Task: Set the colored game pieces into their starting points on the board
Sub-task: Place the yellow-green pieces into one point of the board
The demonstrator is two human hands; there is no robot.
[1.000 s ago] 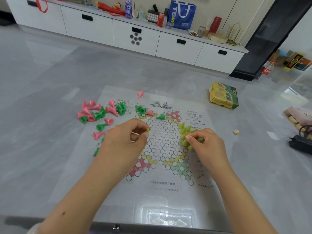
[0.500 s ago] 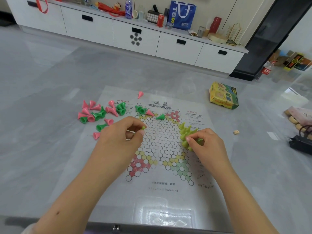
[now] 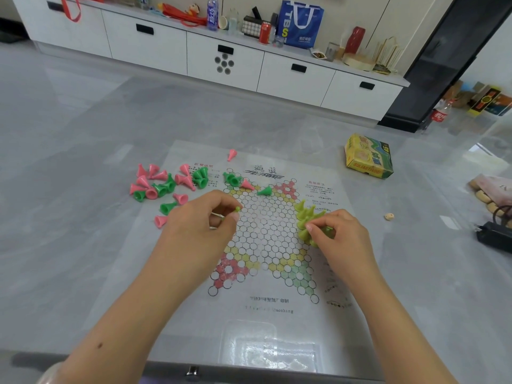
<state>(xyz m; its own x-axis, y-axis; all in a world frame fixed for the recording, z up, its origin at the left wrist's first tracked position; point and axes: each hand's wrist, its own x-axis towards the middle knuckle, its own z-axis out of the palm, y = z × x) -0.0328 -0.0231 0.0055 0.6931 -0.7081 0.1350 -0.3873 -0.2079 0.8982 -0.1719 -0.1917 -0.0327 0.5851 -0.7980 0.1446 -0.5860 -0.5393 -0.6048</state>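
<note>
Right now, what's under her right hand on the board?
Yellow-green pieces stand clustered at the board's right point; the right hand pinches one. Those beneath the palm, and their circles, are hidden.

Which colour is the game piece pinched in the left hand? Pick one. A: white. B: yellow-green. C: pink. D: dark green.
B: the tip of a yellow-green piece sticks out between the left hand's fingers, matching the pieces by the right hand.

Blue bag [image 3: 300, 23] reads "TBS" (yellow box [image 3: 369, 156]: "SULIAOTIAOQI").
</note>
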